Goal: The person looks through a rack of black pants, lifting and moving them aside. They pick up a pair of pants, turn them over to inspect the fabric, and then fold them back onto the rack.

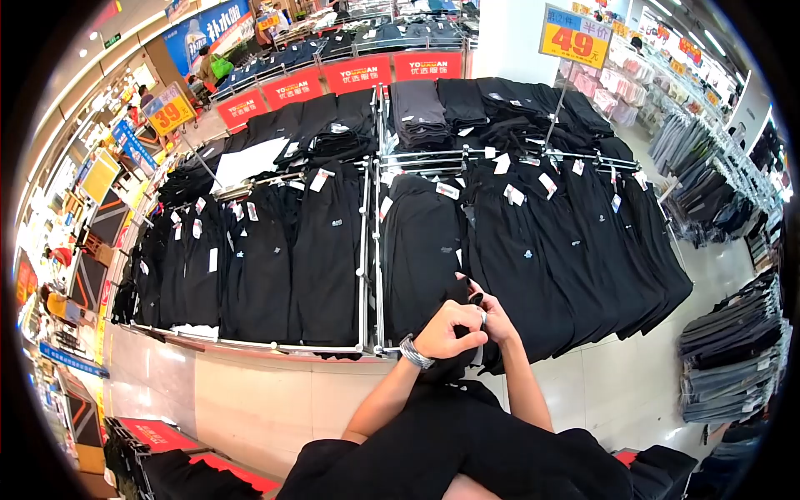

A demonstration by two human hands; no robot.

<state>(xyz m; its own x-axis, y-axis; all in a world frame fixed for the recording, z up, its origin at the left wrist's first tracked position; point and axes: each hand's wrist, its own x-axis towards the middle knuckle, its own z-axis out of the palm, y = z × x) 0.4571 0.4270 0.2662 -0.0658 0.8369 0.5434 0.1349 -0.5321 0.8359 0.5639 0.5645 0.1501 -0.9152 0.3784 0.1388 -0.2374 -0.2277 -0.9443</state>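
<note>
My left hand (450,327), with a silver watch on its wrist, is closed at the front edge of the rack. Close against it, my right hand (495,318) has its fingers bent around dark cloth. Both hands are on a pair of black trousers (451,364), bunched up and hanging below them. Part of this cloth is hidden behind my fingers, and it blends with the black trousers (423,233) laid out behind. More black trousers (521,250) with white tags lie just beyond my right hand.
A metal rail (364,275) divides the rack. Folded dark trousers (419,112) are stacked at the back, beside a 49 price sign (575,37). Hanging jeans (733,342) stand at the right. Pale floor tiles (250,383) lie in front of the rack.
</note>
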